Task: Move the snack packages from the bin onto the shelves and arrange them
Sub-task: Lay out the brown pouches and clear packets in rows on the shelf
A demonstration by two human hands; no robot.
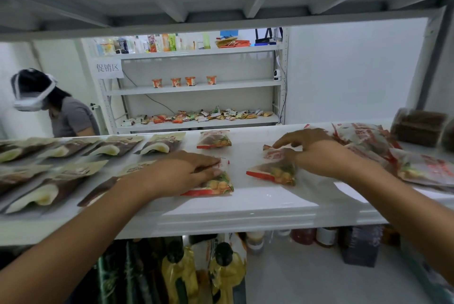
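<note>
White steel, the shelf (242,153) runs across in front of you in the head view, and both your hands are down on it. Your left hand (186,171) lies flat on a red-edged snack package (217,186) near the front edge, fingers straight and pressed together over its upper half. Your right hand (317,153) rests on a second snack package (276,173) just to the right, fingers spread, the tips touching its top edge; you cannot tell whether the thumb pinches the film. The two packages lie side by side, apart. A third package (214,139) of the same kind lies farther back, between your hands. Brown-and-cream pouches (73,153) fill the left of the shelf in rows, and a loose heap of red-printed bags (363,139) sits at the right, beyond your right wrist. Yellow bottles (179,271) stand on the level below. Past the shelf, a person in a headset (49,107) stands beside another rack (196,87).
</note>
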